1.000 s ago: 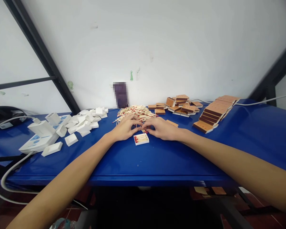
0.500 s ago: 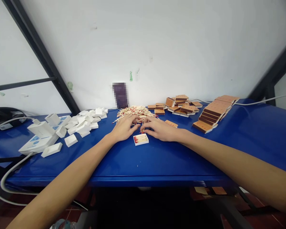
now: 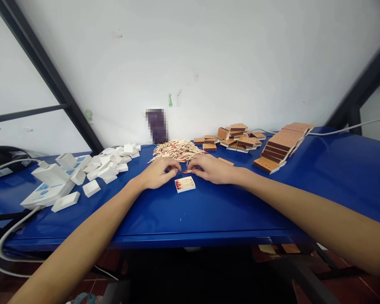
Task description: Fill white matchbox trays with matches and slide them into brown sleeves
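My right hand [image 3: 209, 169] is pinched on a few matches [image 3: 187, 171], whose red heads point left toward my other hand. To the left, my left hand [image 3: 160, 172] has its fingers curled in with the thumb near the fingertips; whatever they hold, if anything, is hidden. Just below and between both hands lies a small white matchbox tray [image 3: 186, 189], with a layer of red-headed matches inside. A heap of loose matches [image 3: 177, 148] spreads right behind my hands. Partly hidden behind my right hand is a flat brown matchbox sleeve [image 3: 226, 161].
White empty trays [image 3: 109, 164] are piled on the left, beside a white power strip [image 3: 47, 194] with plugs and cables. Brown matchbox sleeves [image 3: 239, 137] lie scattered at the back right, near a leaning stack of them [image 3: 281, 143]. A pixelated dark object [image 3: 157, 126] stands by the wall.
My hands have drawn slightly apart. The left fingers have moved back from the heap and curled in. The matches in my right hand now lie flatter, pointing left.
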